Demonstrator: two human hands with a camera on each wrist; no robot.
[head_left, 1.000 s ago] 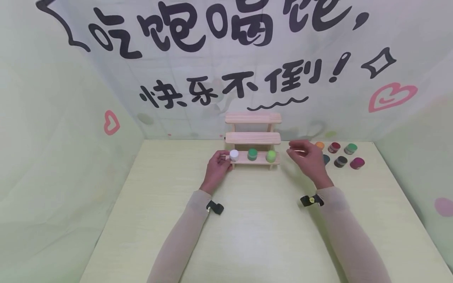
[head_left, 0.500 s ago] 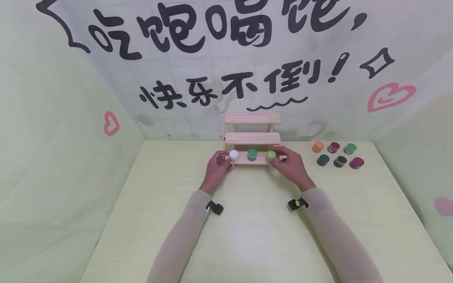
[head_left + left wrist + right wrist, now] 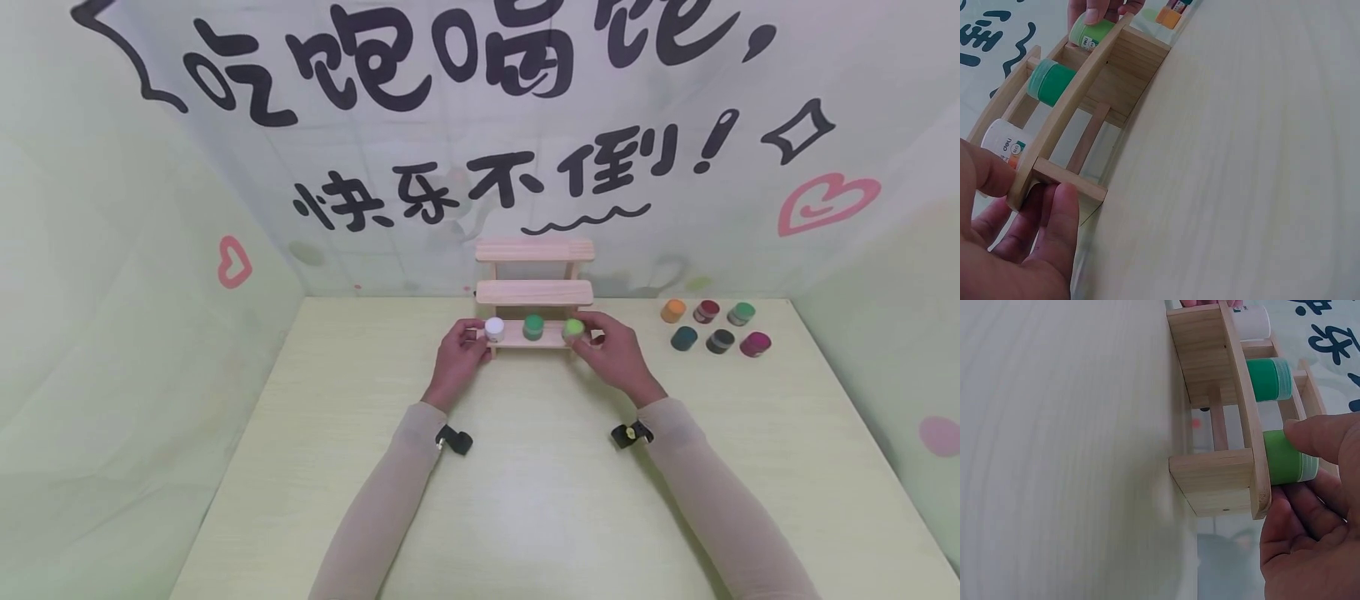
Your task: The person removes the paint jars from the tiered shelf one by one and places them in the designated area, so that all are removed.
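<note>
A three-tier wooden stand [image 3: 536, 292] bears three small paint jars along its lowest step. The white jar [image 3: 494, 328] is at the left, the dark green jar [image 3: 533, 327] in the middle, the light green jar [image 3: 1285, 457] at the right end. My left hand [image 3: 457, 360] grips the left end of that step, thumb on top close by the white jar and fingers curled beneath, as the left wrist view shows. My right hand [image 3: 615, 350] pinches the light green jar between thumb and fingers, and the jar stands upright on the step.
Several more jars stand in two rows at the back right of the table [image 3: 525, 483], among them an orange jar [image 3: 673, 311], a black jar [image 3: 721, 341] and a magenta jar [image 3: 755, 344]. A printed cloth backdrop [image 3: 420, 250] rises right behind the stand.
My right hand has moved left from beside the loose jars to the stand and taken hold of the light green jar. The left hand has stayed on the step's end.
</note>
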